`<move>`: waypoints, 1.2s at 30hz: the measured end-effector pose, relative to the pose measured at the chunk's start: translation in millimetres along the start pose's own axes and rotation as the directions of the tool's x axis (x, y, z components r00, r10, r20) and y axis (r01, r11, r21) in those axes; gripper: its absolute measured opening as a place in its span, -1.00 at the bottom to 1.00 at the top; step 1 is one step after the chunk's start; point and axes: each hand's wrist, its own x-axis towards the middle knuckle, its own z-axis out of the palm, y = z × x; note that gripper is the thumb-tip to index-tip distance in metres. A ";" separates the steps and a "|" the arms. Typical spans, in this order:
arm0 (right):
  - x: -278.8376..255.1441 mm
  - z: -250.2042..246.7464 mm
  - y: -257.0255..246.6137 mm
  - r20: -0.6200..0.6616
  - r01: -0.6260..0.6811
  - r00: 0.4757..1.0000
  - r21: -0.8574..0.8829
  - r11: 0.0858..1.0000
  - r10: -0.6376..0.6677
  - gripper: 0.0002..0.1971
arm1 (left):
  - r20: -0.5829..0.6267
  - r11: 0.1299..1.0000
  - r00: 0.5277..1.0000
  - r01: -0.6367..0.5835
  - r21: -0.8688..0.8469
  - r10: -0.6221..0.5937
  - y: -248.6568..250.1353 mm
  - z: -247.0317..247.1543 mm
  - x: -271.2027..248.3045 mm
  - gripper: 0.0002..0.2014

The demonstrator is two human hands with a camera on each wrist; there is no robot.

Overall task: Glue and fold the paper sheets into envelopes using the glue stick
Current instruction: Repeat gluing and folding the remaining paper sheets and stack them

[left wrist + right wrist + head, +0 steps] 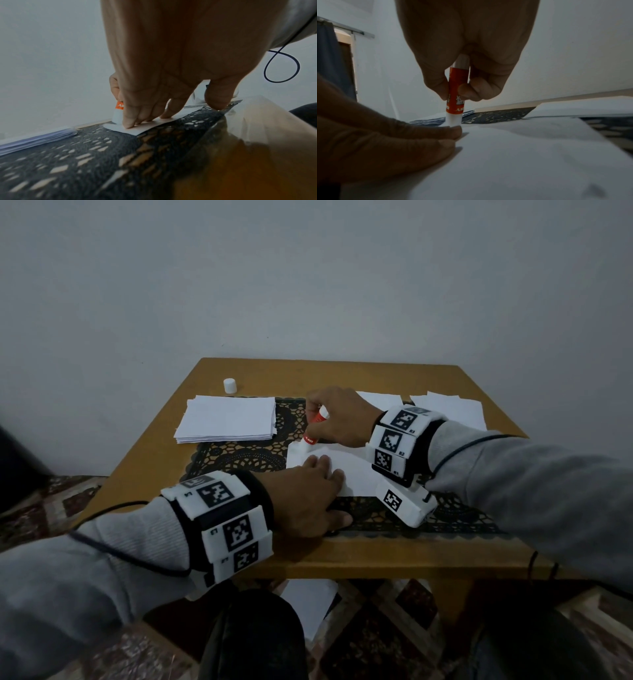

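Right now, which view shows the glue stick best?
Right wrist: the glue stick sits centred in the right hand grip, tip on the paper sheet. Head shows it small; left wrist shows only its lower end behind the left hand.

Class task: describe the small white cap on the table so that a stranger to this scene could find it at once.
Start at the wooden table and find the neat stack of white paper sheets on its far left. Just behind that stack's far edge stands the small white cylindrical cap, alone on bare wood. Unlike the flat white sheets around, it is an upright little cylinder.
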 end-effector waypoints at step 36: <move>-56.7 -40.6 43.8 -0.106 -0.174 0.981 -0.115 0.978 0.162 -0.81 | -0.112 0.976 0.994 0.015 0.217 0.010 -11.0 -26.5 34.9 -0.26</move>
